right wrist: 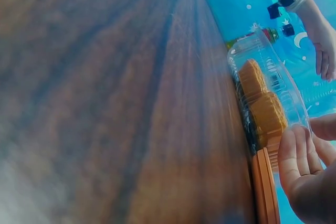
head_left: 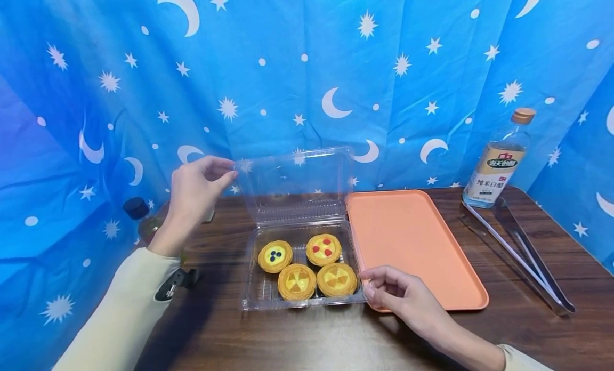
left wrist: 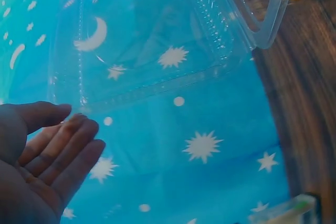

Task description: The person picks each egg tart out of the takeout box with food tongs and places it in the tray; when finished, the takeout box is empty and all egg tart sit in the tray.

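Observation:
A clear plastic clamshell container (head_left: 261,292) lies on the table with its lid (head_left: 297,184) raised upright at the back. My left hand (head_left: 194,192) pinches the lid's upper left corner between thumb and fingers; in the left wrist view the lid (left wrist: 142,35) stretches away from the fingertips. Inside sit several egg tarts: one with blueberries (head_left: 275,256), one with red pieces (head_left: 323,249), and two with yellow wedges (head_left: 297,282). My right hand (head_left: 408,301) pinches the container's front right corner, thumb and fingers on its rim in the right wrist view.
An orange tray (head_left: 403,238) lies just right of the container, its near left corner under my right hand. Metal tongs (head_left: 523,253) rest farther right, before a vinegar bottle (head_left: 496,163). A dark-capped bottle (head_left: 139,211) stands at the left. Blue curtain (head_left: 288,94) backs the table.

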The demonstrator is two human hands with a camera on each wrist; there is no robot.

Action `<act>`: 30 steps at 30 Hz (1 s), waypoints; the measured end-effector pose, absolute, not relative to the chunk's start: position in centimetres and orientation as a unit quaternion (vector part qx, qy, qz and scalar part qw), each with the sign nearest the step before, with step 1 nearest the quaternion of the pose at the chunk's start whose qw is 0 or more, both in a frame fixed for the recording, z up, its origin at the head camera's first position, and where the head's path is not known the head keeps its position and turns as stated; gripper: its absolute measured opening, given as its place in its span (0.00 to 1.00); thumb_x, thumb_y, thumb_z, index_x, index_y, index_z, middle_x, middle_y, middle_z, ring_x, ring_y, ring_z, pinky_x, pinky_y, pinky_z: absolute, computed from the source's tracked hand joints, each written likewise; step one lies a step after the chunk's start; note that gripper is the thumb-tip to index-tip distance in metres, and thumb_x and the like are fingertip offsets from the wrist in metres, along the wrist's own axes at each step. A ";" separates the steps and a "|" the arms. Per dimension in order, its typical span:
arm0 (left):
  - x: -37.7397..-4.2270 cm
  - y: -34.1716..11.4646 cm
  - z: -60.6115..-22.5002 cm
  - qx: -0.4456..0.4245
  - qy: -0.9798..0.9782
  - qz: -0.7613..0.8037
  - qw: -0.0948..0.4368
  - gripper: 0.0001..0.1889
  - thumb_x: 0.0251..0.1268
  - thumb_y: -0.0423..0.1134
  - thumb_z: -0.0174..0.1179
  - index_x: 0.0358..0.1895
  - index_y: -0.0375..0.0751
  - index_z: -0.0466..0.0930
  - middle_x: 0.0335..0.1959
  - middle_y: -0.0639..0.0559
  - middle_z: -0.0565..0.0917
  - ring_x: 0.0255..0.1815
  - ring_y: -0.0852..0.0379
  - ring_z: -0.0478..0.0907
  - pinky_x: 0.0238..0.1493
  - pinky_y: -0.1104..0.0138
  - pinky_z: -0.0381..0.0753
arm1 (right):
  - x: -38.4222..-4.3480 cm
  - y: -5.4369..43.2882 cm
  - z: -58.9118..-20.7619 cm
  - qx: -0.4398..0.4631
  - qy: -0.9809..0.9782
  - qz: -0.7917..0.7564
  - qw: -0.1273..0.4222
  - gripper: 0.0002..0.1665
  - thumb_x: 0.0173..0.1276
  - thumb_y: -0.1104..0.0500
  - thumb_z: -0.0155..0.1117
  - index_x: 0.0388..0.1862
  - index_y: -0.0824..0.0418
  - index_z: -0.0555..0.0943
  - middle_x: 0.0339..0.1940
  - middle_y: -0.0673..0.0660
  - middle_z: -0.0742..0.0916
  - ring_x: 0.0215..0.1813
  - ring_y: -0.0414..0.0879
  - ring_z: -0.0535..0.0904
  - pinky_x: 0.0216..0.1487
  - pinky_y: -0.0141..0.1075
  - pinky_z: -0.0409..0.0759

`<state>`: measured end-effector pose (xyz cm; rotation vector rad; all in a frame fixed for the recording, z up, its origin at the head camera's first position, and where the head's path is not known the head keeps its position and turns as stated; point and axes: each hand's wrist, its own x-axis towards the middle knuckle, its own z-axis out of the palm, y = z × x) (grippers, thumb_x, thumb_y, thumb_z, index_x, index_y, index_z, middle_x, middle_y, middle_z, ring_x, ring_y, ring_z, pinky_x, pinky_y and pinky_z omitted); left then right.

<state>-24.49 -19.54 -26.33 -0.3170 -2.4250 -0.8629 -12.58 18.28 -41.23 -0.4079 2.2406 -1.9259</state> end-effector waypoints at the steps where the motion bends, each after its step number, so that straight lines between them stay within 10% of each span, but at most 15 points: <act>1: -24.8 -19.6 -26.5 -0.112 -0.899 -0.331 0.265 0.12 0.73 0.40 0.71 0.53 0.39 0.90 0.44 0.43 0.92 0.41 0.47 0.89 0.40 0.59 0.80 | -12.5 18.3 -41.2 -0.136 0.749 -0.643 0.080 0.20 0.77 0.60 0.69 0.62 0.68 0.82 0.41 0.63 0.86 0.40 0.46 0.85 0.43 0.37 0.90; 9: -27.9 -20.1 -27.6 -0.079 -0.863 -0.465 0.183 0.15 0.73 0.39 0.71 0.57 0.36 0.88 0.49 0.42 0.91 0.45 0.48 0.90 0.44 0.69 0.87 | -12.4 18.4 -41.4 -0.129 0.748 -0.646 0.086 0.21 0.78 0.59 0.68 0.64 0.68 0.81 0.42 0.64 0.86 0.41 0.48 0.86 0.45 0.39 0.90; 30: -31.8 -20.2 -30.8 -0.012 -0.798 -0.602 0.020 0.20 0.74 0.32 0.68 0.65 0.28 0.80 0.61 0.33 0.84 0.50 0.50 0.90 0.61 0.55 0.85 | -12.0 17.7 -41.6 -0.143 0.727 -0.665 0.093 0.21 0.78 0.61 0.68 0.64 0.70 0.80 0.43 0.65 0.87 0.42 0.50 0.87 0.46 0.40 0.90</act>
